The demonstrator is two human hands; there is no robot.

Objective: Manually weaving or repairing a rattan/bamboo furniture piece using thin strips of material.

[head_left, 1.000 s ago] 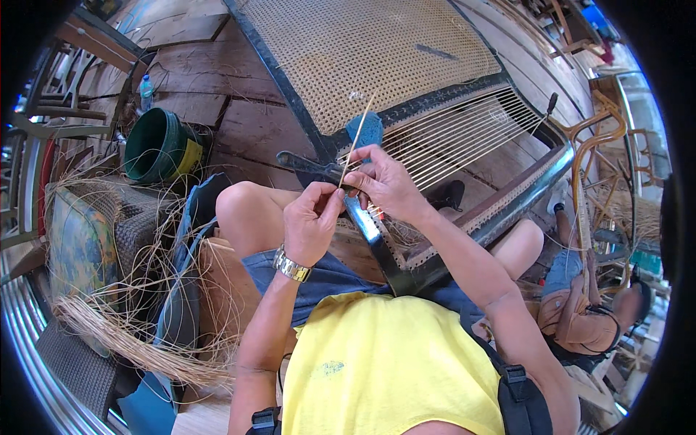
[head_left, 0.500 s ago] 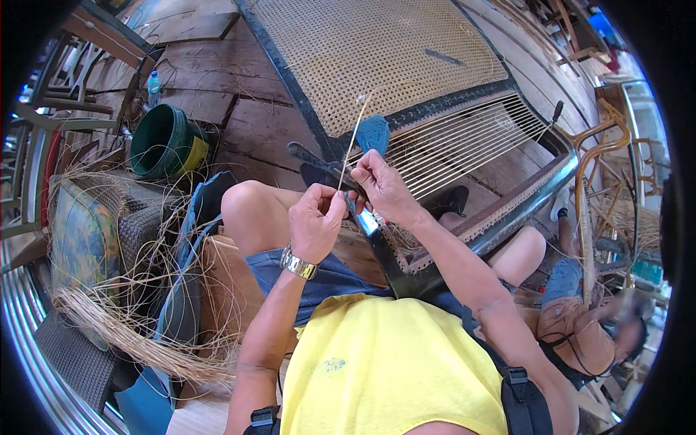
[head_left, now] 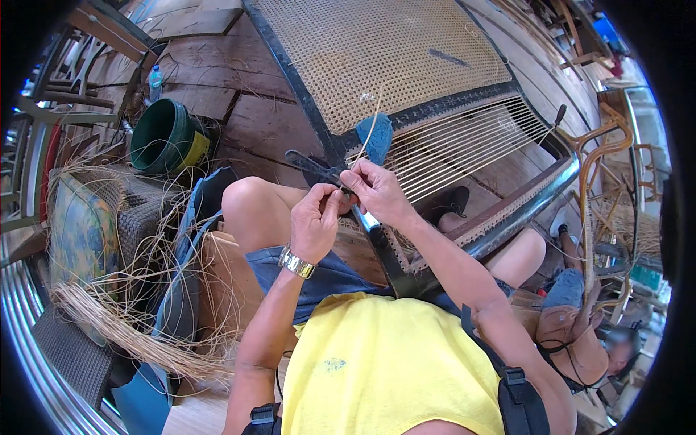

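- Yellow shirt (head_left: 384, 362) and bare knees fill the near edge; the person sits with a dark chair frame (head_left: 384, 246) propped between the legs.
- Left hand (head_left: 315, 221), a metal watch (head_left: 296, 262) at the wrist, is curled almost shut, thumb and fingertips pinched on the lower end of a thin cane strand (head_left: 371, 130).
- Right hand (head_left: 377, 192) touches the left, fingers also closed in a pinch on the same strand, just above the frame's rail.
- Compared with a second ago, both hands sit a little closer together and the strand stands more upright, its free end now crossing in front of the blue pad (head_left: 378, 139). I judge the strand is being straightened or fed at the rail, not yet pulled through.
- The strand runs up from the pinch toward the woven panel; its tip is too thin to follow.
- Just beyond the hands, taut parallel strands (head_left: 464, 145) span the open part of the frame.
- Further off, the finished woven cane panel (head_left: 384, 58) lies on the wooden floor.
- To the left, a loose cane bundle (head_left: 123, 326) lies beside a wicker seat, and a green bucket (head_left: 163, 138) stands well apart.
- At lower right another person (head_left: 580, 341) sits, partly hidden.
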